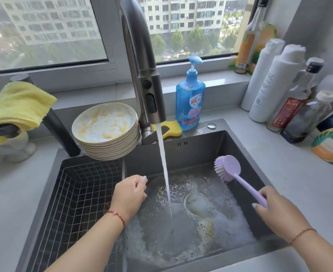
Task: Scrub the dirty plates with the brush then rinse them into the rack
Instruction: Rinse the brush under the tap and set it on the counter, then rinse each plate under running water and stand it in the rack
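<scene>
Plates: A stack of dirty plates (106, 132) sits at the back left corner of the sink, overhanging its rim; the top one is smeared with yellowish residue. None has been lifted yet, so your step in hand is, by the look of it, fetching the first plate.
Brush: You hold the lilac brush (228, 168) by the end of its handle, bristles facing left, head raised above the basin near the right wall.
Right hand: Your right hand (273, 209) is wrapped round the brush handle. Choke up nearer the head before scrubbing; you will likely get firmer pressure on that dried residue.
Left hand: Your left hand (130, 193) hovers over the basin beside the divider, fingers loosely curled, holding nothing. Send it up to the top plate and take it by the rim alone, since the stack leans out over the sink and could slide.
Water: The tap (142, 75) runs a steady stream (164, 169) into the foamy basin (246, 218). Scrub beside the stream, then turn the plate under it to rinse.
Rack: The black wire rack (77, 195) fills the left compartment, with no plates in it. Stand each rinsed plate there on edge.
Surroundings: A blue soap bottle (189, 103) and yellow sponge (171, 130) stand behind the sink; a yellow cloth (18, 105) hangs at left; bottles crowd the worktop (291, 169) at right.
</scene>
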The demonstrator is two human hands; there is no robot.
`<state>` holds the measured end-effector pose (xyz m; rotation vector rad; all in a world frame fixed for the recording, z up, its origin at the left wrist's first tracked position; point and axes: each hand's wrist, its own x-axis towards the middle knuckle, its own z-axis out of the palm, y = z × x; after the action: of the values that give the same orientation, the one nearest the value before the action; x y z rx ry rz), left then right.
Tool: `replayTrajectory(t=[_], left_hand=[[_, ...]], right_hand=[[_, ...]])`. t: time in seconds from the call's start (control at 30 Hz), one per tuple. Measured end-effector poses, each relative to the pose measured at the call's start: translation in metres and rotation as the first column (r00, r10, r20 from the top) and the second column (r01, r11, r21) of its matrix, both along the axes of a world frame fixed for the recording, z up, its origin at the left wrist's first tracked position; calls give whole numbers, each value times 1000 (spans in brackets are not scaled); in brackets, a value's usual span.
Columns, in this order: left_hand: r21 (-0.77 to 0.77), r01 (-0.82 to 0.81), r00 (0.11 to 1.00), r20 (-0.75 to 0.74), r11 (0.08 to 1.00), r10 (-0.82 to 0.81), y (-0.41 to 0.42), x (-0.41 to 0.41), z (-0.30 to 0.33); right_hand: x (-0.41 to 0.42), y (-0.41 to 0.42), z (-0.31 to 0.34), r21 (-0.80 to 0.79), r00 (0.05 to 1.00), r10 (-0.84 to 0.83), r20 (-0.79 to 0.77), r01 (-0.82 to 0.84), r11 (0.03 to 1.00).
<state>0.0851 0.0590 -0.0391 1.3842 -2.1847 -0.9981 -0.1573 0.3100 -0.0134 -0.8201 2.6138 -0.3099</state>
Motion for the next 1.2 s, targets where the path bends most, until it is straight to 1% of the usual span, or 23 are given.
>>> replayTrajectory(t=[0.07, 0.1, 0.17, 0.2, 0.27, 0.4, 0.5, 0.57, 0.67, 0.77, 0.8, 0.83, 0.93, 0.97, 1.03, 1.07, 1.1, 1.13, 1.17, 1.2], left_hand=[[7, 9, 1000, 10, 1000, -9, 2, -3, -2], [13, 13, 1000, 12, 1000, -13, 3, -5, -3], [26, 18, 1000, 14, 1000, -18, 6, -8, -4], [31, 18, 1000, 13, 999, -19, 7, -9, -5], [43, 17, 1000, 13, 999, -17, 9, -11, -6], [80, -5, 1000, -15, 997, 6, 11, -11, -8], [97, -34, 999, -7, 995, 35, 14, -10, -7], [105, -55, 998, -11, 993, 57, 16, -8, -5], [111, -99, 995, -22, 989, 102, 19, -2, -2], [135, -121, 991, -36, 983, 127, 20, 2, -3], [139, -137, 989, -37, 981, 143, 20, 4, -2], [145, -144, 988, -37, 979, 151, 20, 5, -3], [146, -183, 979, -61, 972, 194, 18, 14, 1], [150, -190, 977, -63, 970, 201, 17, 16, 2], [154, -216, 971, -73, 964, 230, 13, 21, 7], [166, -231, 965, -88, 959, 248, 10, 23, 10], [174, -247, 957, -108, 953, 267, 7, 24, 13], [177, -268, 948, -126, 947, 291, 3, 26, 18], [177, -292, 936, -148, 940, 319, -2, 29, 22], [182, -318, 921, -172, 930, 349, -7, 32, 28]], right_hand=[[-4, 4, -3, -121, 995, -35, 89, 45, 992], [-7, 5, -5, -193, 993, -48, 107, 68, 979], [-17, 7, -10, -309, 998, -57, 31, 64, 949], [-24, 8, -13, -341, 998, -64, -3, 59, 938], [-36, 10, -15, -358, 995, -99, 1, 92, 929], [-67, 13, -21, -339, 991, -131, 2, 124, 933], [-81, 10, -16, -281, 991, -137, -3, 131, 951], [-93, 8, -18, -235, 992, -107, -62, 90, 968], [-115, 2, -26, -192, 983, -18, -182, -18, 981], [-131, 3, -33, -46, 972, 15, -234, -26, 999], [-135, 2, -37, -22, 964, 37, -265, -45, 999], [-136, 4, -38, 13, 952, 26, -304, -23, 1000], [-138, 4, -51, 23, 904, 41, -425, -34, 999], [-137, 5, -52, 45, 898, 26, -440, -7, 999], [-140, 7, -61, 37, 897, 15, -443, 2, 999], [-151, 9, -76, 38, 891, 7, -455, 11, 999], [-182, 19, -111, 57, 888, 13, -460, 15, 998], [-196, 24, -125, 70, 887, 17, -461, 17, 997], [-213, 33, -144, 77, 900, 14, -436, 22, 997], [-225, 40, -161, 20, 906, 10, -424, -2, 1000]])
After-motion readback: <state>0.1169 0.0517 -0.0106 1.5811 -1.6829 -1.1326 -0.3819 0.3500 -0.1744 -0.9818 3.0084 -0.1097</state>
